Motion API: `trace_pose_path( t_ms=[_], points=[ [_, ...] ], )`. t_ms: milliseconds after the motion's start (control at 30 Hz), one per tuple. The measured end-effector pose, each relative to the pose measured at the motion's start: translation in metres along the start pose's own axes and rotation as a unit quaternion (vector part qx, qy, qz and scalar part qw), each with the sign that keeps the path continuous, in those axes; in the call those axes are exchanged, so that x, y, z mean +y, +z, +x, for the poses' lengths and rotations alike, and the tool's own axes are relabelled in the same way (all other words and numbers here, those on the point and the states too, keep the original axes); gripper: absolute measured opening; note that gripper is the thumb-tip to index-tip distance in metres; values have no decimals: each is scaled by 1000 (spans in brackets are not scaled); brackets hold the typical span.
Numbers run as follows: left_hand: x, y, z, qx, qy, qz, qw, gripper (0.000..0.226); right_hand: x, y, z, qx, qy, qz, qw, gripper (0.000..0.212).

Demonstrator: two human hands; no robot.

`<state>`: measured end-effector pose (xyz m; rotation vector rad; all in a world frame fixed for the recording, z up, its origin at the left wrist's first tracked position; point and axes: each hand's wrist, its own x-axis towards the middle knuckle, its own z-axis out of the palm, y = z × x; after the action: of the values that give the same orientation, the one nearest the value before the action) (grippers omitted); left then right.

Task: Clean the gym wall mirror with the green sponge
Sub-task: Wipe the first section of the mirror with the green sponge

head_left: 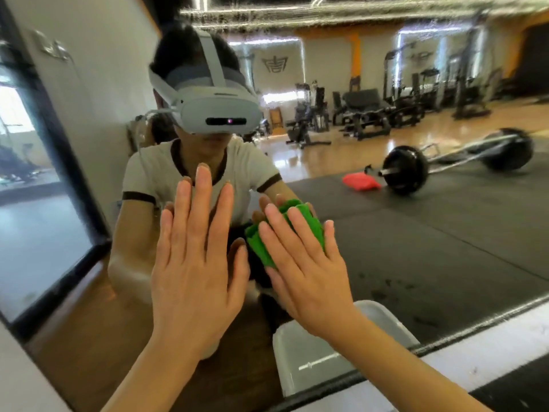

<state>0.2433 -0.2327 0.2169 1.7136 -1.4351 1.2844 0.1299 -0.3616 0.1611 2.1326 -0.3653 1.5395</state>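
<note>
Right hand (309, 272) presses the green sponge (285, 233) flat against the wall mirror (416, 233), fingers straight and spread over it, so its grip is released, not curled. Just beside it, the left hand (196, 263) lies flat on the glass, fingers straight too. Below the right wrist stands a grey bin (312, 361). A barbell (445, 165) and a red cloth (361, 182) are reflected behind.

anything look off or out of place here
A red cloth-like item lies loose on the black mat beside the barbell, seen in the mirror. Otherwise normal: right hand presses the green sponge flat to the glass, left hand flat too.
</note>
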Motion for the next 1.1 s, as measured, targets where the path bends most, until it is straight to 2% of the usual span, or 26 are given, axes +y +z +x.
trace_pose_path(
  t_ms=[67,133,233,267,300,333,400,467,533,600,633,700,733,767,800,833,900,967,1000,1033,1100],
  points=[
    [0,0,0,2,-2,4,1000,74,35,-8,-10,14,47,11,999,56],
    [1,0,1,3,-4,0,1000,75,68,-15,-21,32,163,29,986,55],
    [3,-2,0,-4,-9,-20,1000,75,67,-17,-14,98,374,59,920,57],
    [5,-3,0,-3,-13,-32,999,75,53,-15,-2,113,411,74,902,58],
    [10,-3,1,-1,-15,-43,999,74,35,-12,9,113,400,88,905,58],
    [16,-3,2,2,-8,-53,999,72,17,-10,17,100,338,95,931,56],
    [34,1,11,6,22,-78,997,67,0,-6,20,48,148,72,985,53],
    [53,9,23,7,50,-96,994,64,28,-13,19,14,44,32,998,54],
    [65,20,36,9,63,-86,994,65,71,-22,12,20,66,26,997,54],
    [71,28,43,2,60,-50,997,65,112,-27,-2,58,172,40,983,52],
    [72,31,44,-1,58,-29,998,65,127,-28,-10,86,241,45,966,53],
    [72,33,43,-5,58,-8,998,66,135,-25,-17,151,390,53,907,53],
    [72,33,42,-6,61,-6,998,66,128,-22,-13,176,450,60,873,54],
    [72,33,42,-6,64,-4,998,66,116,-21,-4,185,478,70,856,55],
    [72,33,42,-4,67,-1,998,66,100,-20,5,173,463,81,866,56],
    [72,34,43,-2,67,1,998,67,83,-20,13,145,405,86,898,58],
    [72,35,43,-1,65,4,998,68,65,-25,25,74,222,73,969,58],
    [71,36,43,0,61,9,998,68,84,-35,31,27,90,42,995,55],
    [71,36,43,1,60,11,998,68,100,-38,32,27,80,32,996,55],
    [71,36,42,3,61,13,998,67,117,-39,30,42,109,30,993,55],
    [71,35,43,6,62,15,998,67,150,-38,20,102,245,41,963,55]
  ],
)
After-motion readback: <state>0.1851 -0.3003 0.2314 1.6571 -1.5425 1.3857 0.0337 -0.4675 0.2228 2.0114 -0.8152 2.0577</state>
